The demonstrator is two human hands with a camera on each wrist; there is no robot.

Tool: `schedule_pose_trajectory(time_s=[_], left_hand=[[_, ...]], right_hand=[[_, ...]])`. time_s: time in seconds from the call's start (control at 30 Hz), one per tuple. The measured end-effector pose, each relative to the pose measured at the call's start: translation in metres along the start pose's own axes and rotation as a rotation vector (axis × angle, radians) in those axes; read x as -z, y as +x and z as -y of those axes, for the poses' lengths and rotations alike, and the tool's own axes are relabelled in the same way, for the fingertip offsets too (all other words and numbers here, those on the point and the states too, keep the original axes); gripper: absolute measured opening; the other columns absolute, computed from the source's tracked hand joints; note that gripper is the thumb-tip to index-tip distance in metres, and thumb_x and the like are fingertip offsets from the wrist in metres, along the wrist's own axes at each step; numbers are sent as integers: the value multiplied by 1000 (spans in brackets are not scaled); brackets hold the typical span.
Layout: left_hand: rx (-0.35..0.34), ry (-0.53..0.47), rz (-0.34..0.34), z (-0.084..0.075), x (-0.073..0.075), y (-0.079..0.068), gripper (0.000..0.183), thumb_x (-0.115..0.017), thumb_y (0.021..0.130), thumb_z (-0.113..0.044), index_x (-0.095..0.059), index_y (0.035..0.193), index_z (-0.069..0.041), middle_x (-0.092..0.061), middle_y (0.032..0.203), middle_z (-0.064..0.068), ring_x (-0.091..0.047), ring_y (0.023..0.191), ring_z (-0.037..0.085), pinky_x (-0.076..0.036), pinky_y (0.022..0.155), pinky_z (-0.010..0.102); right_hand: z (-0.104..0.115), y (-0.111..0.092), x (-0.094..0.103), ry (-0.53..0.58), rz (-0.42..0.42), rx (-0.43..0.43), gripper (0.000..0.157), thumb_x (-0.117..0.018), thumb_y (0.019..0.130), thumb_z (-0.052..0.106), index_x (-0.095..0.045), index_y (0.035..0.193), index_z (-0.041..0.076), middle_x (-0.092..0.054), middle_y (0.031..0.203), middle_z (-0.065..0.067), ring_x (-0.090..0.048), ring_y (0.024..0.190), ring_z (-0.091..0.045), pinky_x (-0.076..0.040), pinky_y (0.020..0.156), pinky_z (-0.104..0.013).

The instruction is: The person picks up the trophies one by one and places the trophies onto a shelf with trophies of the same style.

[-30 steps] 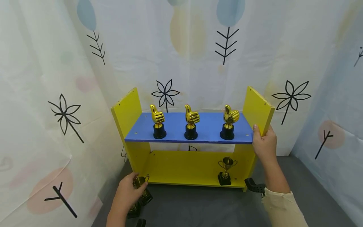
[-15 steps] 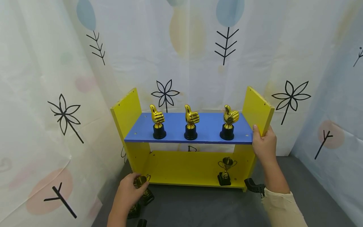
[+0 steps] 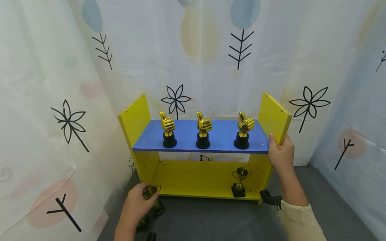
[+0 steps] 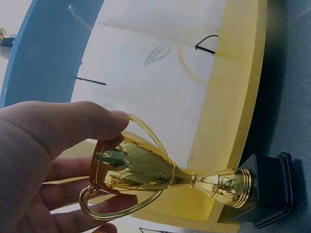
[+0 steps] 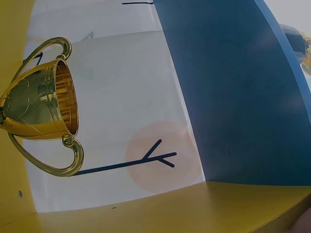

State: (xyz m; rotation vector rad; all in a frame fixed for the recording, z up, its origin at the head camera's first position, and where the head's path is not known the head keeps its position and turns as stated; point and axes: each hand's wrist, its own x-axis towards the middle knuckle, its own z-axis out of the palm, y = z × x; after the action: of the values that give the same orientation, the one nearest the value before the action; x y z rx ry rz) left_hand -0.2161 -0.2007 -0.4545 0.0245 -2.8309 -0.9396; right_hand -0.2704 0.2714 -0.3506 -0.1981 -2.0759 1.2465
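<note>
In the head view my left hand (image 3: 135, 205) holds a small gold trophy cup (image 3: 156, 203) in front of the shelf's lower left corner. The left wrist view has thumb and fingers around the cup's bowl (image 4: 133, 162), its black base over the dark floor cloth; contact is unclear. Another trophy's black base (image 3: 143, 225) shows below that hand, the rest mostly hidden. My right hand (image 3: 281, 154) grips the front edge of the yellow side panel (image 3: 275, 115), thumb inside, fingers mostly hidden. On the shelf's lower yellow board (image 3: 199, 180) stands a trophy cup (image 3: 240, 182) at the right.
The blue upper board (image 3: 187, 134) carries a left thumbs-up trophy (image 3: 168, 129), a middle one (image 3: 203, 130) and a right one (image 3: 243, 130). A yellow left panel (image 3: 137, 120) bounds it. Patterned white cloth (image 3: 211, 50) hangs behind; grey cloth (image 3: 211, 221) lies in front.
My left hand and its trophy cup have shifted slightly to the right. My right hand stays on the side panel, and the trophies on the shelf are unmoved.
</note>
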Motion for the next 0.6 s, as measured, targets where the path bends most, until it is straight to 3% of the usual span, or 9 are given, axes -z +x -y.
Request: schedule_pose_trajectory(time_s=[0.1,0.2,0.23,0.3,0.4,0.6], left_hand=[[-6,-2,2,-1,-1,0,49,-84,92,-34,-72,129,-4,-69,132,20,-67,118,40,-59,92,58],[-17,-2,-1,-2,-2,0,47,-85,91,-32,-72,127,-4,-69,132,19,-68,117,39,-59,92,57],[-22,-2,-3,-3,-2,0,47,-85,91,-32,-72,127,-5,-70,131,19,-68,117,38,-59,92,57],[-29,-4,-5,-4,-3,0,46,-85,91,-32,-72,127,-5,-70,131,18,-68,116,37,-60,92,56],[-42,-15,-9,-7,-4,-1,46,-85,91,-31,-73,127,-5,-70,130,18,-69,113,35,-60,91,55],[-57,-34,-4,-12,-4,-3,45,-85,91,-31,-73,126,-6,-70,129,17,-69,111,34,-60,90,54]], right_hand=[[1,0,1,5,5,-11,48,-48,113,35,-53,145,-1,-66,133,-23,-68,108,-34,-61,92,-41],[2,-1,1,3,3,-14,48,-48,113,35,-53,145,-1,-66,135,-23,-68,109,-34,-61,94,-45],[2,-1,1,3,3,-15,49,-48,113,35,-53,146,-1,-66,135,-23,-68,110,-34,-61,93,-43],[2,0,1,3,0,-8,48,-48,113,34,-54,145,-1,-67,134,-23,-68,108,-34,-58,86,-27],[0,0,0,7,-6,7,46,-49,113,33,-55,142,-2,-67,130,-23,-67,106,-32,-46,77,-10],[-2,0,-1,14,-13,29,45,-50,113,32,-56,141,-3,-67,126,-25,-66,102,-34,-42,72,-6]])
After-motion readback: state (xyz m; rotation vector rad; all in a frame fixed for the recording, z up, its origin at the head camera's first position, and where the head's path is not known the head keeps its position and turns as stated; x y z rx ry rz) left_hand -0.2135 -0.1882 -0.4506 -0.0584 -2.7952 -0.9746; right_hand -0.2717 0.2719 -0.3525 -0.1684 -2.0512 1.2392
